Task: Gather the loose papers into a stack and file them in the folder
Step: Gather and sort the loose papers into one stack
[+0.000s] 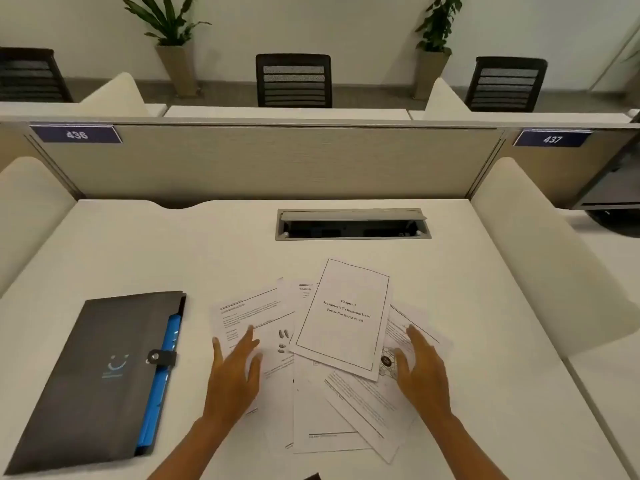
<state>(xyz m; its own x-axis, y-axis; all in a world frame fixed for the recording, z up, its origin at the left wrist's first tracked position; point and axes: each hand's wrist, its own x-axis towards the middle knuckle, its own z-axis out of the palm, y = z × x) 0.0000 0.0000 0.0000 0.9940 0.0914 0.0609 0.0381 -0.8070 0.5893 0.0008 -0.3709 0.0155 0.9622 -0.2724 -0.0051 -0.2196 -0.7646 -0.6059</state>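
Loose printed papers (332, 358) lie fanned and overlapping on the white desk (485, 341), a bordered chapter title sheet (343, 315) on top. The left hand (235, 372) and right hand (420, 370) flank them, fingers spread, gripping nothing. Left of the papers lies the closed dark folder (100, 379).

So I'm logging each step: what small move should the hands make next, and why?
Probably sweep both hands inward: the left hand and right hand lie open on either side of the fanned papers, nothing gripped, and the folder sits clasped.
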